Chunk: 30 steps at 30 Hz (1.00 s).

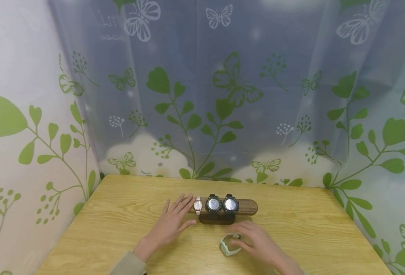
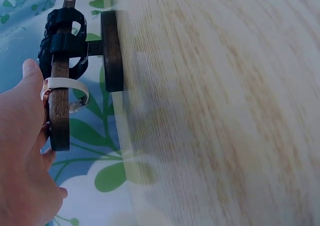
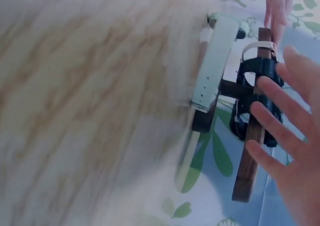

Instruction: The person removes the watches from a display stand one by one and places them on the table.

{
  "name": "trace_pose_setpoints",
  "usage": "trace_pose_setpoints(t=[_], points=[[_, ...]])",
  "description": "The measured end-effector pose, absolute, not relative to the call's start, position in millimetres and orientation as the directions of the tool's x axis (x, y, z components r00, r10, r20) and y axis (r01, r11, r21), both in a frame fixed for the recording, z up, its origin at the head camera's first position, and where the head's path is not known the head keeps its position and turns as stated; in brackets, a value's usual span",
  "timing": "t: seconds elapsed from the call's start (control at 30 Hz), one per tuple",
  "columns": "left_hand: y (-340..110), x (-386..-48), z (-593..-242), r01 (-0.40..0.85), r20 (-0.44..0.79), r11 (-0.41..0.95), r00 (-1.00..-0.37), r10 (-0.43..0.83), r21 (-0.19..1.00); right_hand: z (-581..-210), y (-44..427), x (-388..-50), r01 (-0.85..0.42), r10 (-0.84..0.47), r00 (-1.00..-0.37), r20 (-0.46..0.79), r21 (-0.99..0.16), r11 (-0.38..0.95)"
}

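A wooden watch stand (image 1: 248, 207) with a rounded bar and dark base (image 1: 217, 219) stands on the table. Three watches are strapped round its bar: a small white-strapped watch (image 1: 197, 206) at left, then two chunky black watches (image 1: 213, 204). My left hand (image 1: 169, 223) lies at the bar's left end, fingers extended beside the white watch; the left wrist view shows the thumb near its face. A pale mint-green watch (image 1: 224, 249) rests on the table before the stand, its strap looped. Right beside it is my right hand (image 1: 258, 241); the right wrist view shows those fingers spread, holding nothing.
The light wood-grain table (image 1: 302, 225) extends to both sides of the stand. Behind it and at the sides hang curtains (image 1: 195, 114) printed with green leaves and butterflies, meeting the table's back edge.
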<state>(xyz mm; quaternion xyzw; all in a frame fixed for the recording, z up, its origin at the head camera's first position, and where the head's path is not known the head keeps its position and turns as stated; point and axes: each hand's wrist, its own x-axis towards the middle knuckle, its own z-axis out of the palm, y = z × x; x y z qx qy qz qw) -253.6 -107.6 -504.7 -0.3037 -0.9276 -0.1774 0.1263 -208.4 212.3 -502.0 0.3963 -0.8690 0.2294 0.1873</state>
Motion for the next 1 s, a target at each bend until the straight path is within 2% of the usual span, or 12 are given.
trace_pose_setpoints(t=[0.33, 0.67, 0.87, 1.0], points=[[-106.9, -253.0, -503.3, 0.604, 0.352, 0.756, -0.785, 0.51, 0.252, -487.0, 222.2, -213.5, -0.787, -0.504, -0.554, 0.663, -0.22, 0.577], [-107.2, -253.7, -503.6, 0.613, 0.367, 0.752, -0.775, 0.514, 0.243, -475.7, 228.4, -230.9, -0.753, -0.445, -0.569, 0.691, -0.221, 0.62], [-107.2, -253.7, -503.1, 0.618, 0.356, 0.743, -0.775, 0.522, 0.256, -474.0, 227.4, -244.2, -0.734, -0.419, -0.549, 0.723, -0.178, 0.656], [-107.7, -254.1, -503.3, 0.614, 0.333, 0.743, -0.782, 0.527, 0.266, -474.1, 225.0, -251.5, -0.709, -0.428, -0.565, 0.705, -0.15, 0.689]])
